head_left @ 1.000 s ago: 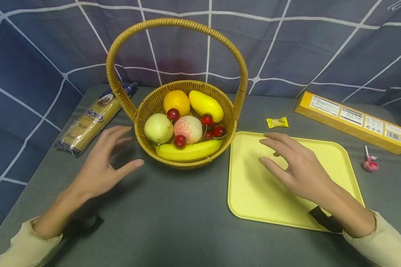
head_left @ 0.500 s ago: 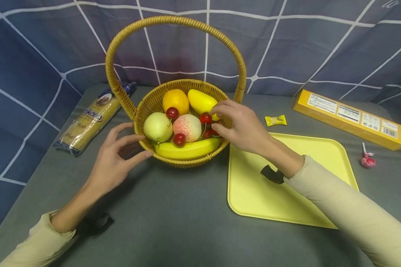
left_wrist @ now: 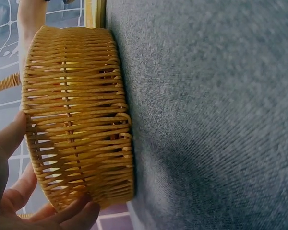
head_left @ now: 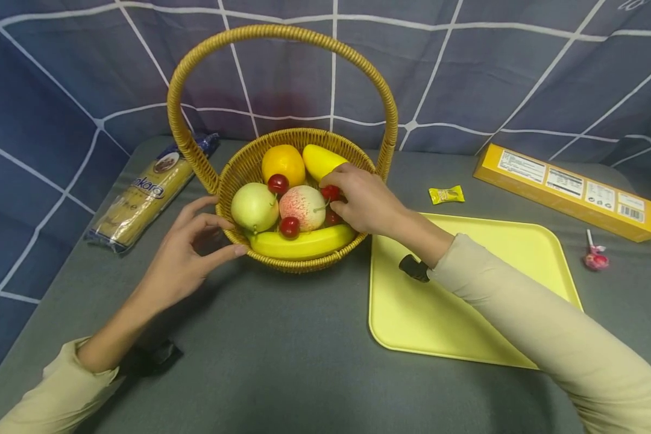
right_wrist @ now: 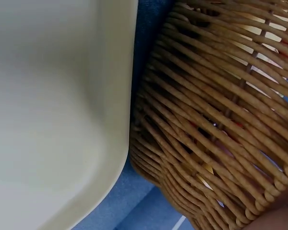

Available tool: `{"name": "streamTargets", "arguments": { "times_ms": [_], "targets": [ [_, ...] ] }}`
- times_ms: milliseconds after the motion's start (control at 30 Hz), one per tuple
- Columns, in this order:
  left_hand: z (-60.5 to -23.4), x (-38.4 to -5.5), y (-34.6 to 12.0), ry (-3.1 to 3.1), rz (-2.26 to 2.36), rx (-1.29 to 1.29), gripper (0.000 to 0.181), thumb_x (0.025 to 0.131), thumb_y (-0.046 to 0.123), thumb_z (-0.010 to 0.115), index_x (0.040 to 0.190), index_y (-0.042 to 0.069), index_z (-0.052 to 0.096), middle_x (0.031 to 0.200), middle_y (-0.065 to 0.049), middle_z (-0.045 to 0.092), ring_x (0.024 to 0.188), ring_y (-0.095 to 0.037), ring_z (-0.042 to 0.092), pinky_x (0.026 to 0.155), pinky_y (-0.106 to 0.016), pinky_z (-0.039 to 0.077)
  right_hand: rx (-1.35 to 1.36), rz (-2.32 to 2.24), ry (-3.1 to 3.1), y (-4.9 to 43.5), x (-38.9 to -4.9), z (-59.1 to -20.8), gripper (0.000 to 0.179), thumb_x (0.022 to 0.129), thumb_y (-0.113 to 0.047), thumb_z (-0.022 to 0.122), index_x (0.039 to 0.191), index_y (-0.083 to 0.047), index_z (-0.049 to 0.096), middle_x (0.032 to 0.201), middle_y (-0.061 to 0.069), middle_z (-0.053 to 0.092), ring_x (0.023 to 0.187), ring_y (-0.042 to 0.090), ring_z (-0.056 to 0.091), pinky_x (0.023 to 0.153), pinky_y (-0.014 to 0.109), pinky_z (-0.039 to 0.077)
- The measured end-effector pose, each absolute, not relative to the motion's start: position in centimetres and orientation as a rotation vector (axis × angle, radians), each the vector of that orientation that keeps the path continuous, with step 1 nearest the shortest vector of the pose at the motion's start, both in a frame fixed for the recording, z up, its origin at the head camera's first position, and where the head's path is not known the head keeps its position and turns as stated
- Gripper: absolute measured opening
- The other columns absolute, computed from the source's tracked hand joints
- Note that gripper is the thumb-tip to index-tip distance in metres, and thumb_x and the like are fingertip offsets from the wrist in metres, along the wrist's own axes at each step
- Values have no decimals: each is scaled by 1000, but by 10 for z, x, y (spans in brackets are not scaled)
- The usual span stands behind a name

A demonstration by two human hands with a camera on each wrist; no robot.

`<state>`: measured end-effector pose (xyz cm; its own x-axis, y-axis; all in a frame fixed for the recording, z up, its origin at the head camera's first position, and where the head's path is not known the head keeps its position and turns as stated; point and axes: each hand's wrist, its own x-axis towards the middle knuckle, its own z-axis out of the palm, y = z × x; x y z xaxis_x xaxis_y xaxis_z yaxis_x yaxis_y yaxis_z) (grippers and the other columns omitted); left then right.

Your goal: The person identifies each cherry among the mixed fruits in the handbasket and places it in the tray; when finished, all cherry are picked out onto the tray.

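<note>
Head view: tray (head_left: 423, 319) beside basket (head_left: 304, 266)

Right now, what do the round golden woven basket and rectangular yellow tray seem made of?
The round golden woven basket looks like slightly glossy wicker or plastic imitation; strands interlace. The rectangular yellow tray is probably satiny moulded plastic; its rim looks seamless.

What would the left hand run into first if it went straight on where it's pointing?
The wicker basket; the left hand seems to be touching its side. Inside, the pale green fruit looks next in line, though depth is hard to judge.
</note>
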<state>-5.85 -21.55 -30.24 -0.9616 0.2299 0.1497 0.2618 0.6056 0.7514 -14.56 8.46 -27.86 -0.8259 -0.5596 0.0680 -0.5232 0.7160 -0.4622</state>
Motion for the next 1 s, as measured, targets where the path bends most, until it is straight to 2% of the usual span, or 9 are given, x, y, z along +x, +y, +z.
{"name": "streamTargets", "arguments": {
  "times_ms": [100,233,533,800,1000],
  "targets": [
    [-302,-59,-216,-2785,-1316,-424,33,84,17,81,107,2,64,150,-11,34,126,-36,46,103,-52,45,-914,-714,2833,83,-147,-280,32,89,-1,66,121,-5,67,121,10,63,112,25,54,98,43,47],
    [-302,-59,-216,-2787,-1323,-425,33,84,17,81,107,2,64,150,-11,33,127,-36,45,104,-52,44,-926,-706,2838,81,-148,-283,33,87,2,64,119,-6,68,116,9,65,107,24,55,94,43,48],
    [-302,-59,-215,-2788,-1342,-422,33,84,16,81,107,1,63,151,-11,32,128,-38,43,105,-55,42,-892,-715,2898,79,-146,-287,27,90,1,65,116,-7,68,103,8,61,89,25,53,76,39,49],
    [-302,-60,-215,-2788,-1333,-417,33,84,16,81,107,1,64,151,-11,32,128,-38,43,105,-55,43,-893,-757,2913,82,-144,-286,30,94,-11,66,123,-4,65,108,11,61,92,25,53,77,38,49],
    [-301,-59,-215,-2799,-1334,-413,34,84,18,81,108,2,63,151,-12,32,127,-39,43,103,-57,43,-974,-896,2904,89,-142,-286,28,95,-18,65,120,-3,66,103,9,63,84,23,56,72,35,49]
  ]
}}
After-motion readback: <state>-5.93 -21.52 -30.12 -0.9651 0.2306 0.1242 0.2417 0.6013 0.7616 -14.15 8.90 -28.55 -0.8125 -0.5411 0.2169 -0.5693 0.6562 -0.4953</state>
